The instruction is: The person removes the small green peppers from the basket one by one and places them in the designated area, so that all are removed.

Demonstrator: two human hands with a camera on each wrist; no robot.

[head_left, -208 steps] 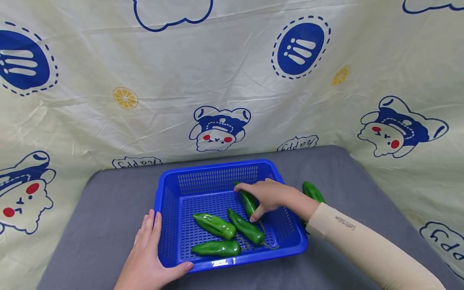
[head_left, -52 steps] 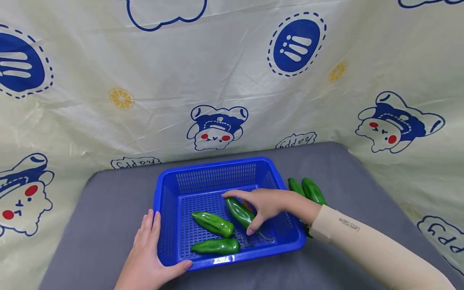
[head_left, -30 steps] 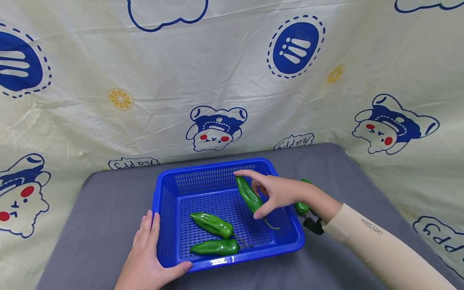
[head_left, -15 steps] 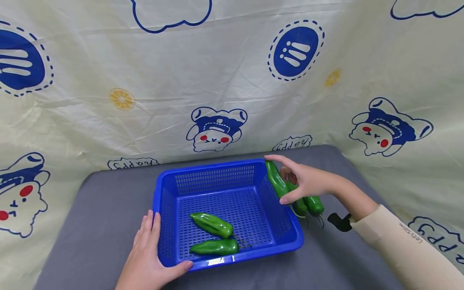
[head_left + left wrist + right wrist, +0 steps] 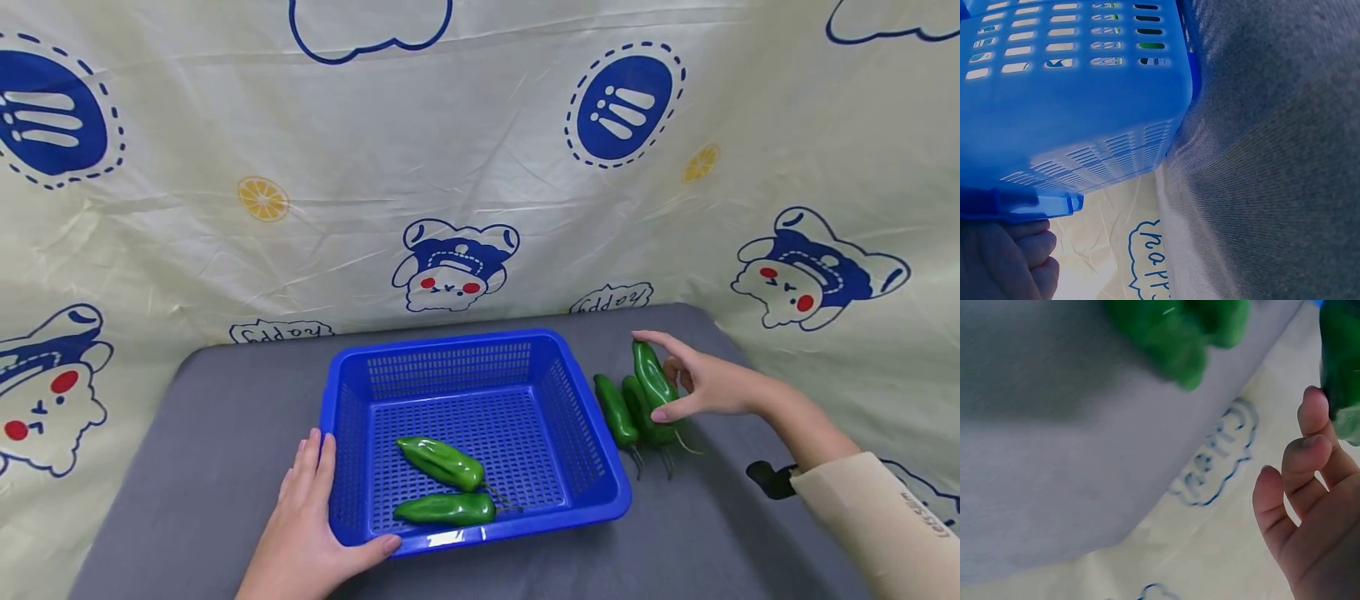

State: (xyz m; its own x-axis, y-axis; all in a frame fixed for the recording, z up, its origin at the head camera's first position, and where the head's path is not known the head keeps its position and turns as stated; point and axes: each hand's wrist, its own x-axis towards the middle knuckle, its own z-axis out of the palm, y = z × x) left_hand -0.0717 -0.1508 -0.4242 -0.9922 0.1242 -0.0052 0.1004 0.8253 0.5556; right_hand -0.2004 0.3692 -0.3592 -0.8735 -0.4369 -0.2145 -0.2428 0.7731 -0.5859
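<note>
My right hand (image 5: pixel 708 383) pinches a green pepper (image 5: pixel 651 371) between thumb and fingers, raised over the table right of the blue basket (image 5: pixel 480 535). Just below it, two green peppers, a left one (image 5: pixel 615 410) and a right one (image 5: pixel 637 404), lie side by side, stems toward me. In the right wrist view, the held pepper (image 5: pixel 1342 369) shows partly at the upper right edge. Inside the basket lie two more, an upper pepper (image 5: pixel 441 463) and a lower pepper (image 5: pixel 446 510). My left hand (image 5: pixel 303 521) rests on the basket's near left corner, fingers straight along the side, thumb on the front rim.
The grey cloth-covered table (image 5: pixel 225 433) bears the basket. A pale patterned curtain (image 5: pixel 525 192) hangs behind and around it. A small black object (image 5: pixel 771 480) shows at my right wrist, beside the beige sleeve (image 5: pixel 877 517).
Two peppers have left the basket in turn: one now lies on the table beside the other, and my right hand has carried the second over the right rim. My left hand has stayed put.
</note>
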